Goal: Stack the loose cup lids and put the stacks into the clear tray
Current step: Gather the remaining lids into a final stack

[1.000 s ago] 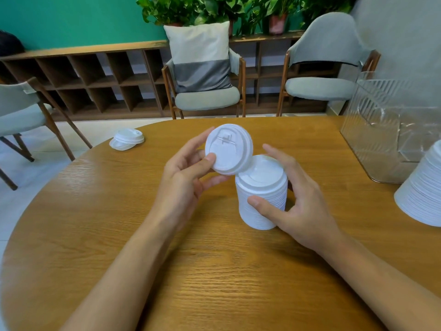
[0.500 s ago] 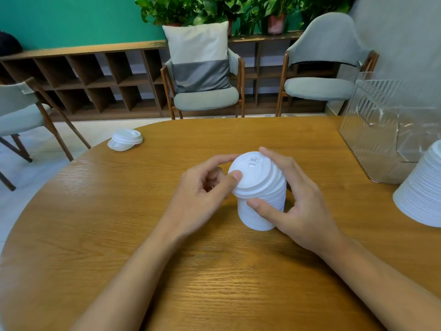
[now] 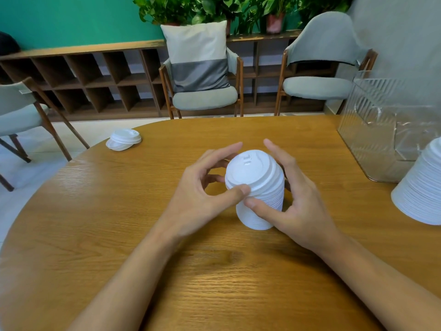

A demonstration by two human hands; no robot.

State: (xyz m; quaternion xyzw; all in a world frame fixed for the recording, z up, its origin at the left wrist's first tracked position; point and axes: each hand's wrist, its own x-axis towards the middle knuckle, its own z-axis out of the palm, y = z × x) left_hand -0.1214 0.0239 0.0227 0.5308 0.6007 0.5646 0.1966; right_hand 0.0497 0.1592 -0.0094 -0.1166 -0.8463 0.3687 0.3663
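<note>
A tall stack of white cup lids (image 3: 261, 209) stands upright on the round wooden table (image 3: 95, 211), in the middle. Its top lid (image 3: 250, 170) sits slightly tilted. My left hand (image 3: 198, 199) curls around that top lid, thumb on its near rim, fingers at the far side. My right hand (image 3: 298, 204) grips the stack from the right, thumb across its front. Two or three loose lids (image 3: 124, 139) lie piled at the table's far left edge. The clear ribbed tray (image 3: 372, 130) stands at the far right.
A second, wider stack of white lids (image 3: 422, 194) stands at the right edge, just in front of the tray. Grey chairs (image 3: 205, 96) and a low wooden shelf stand beyond the table.
My left hand brought a single lid from above the stack down onto its top and now holds it there. The right hand stayed on the stack.
</note>
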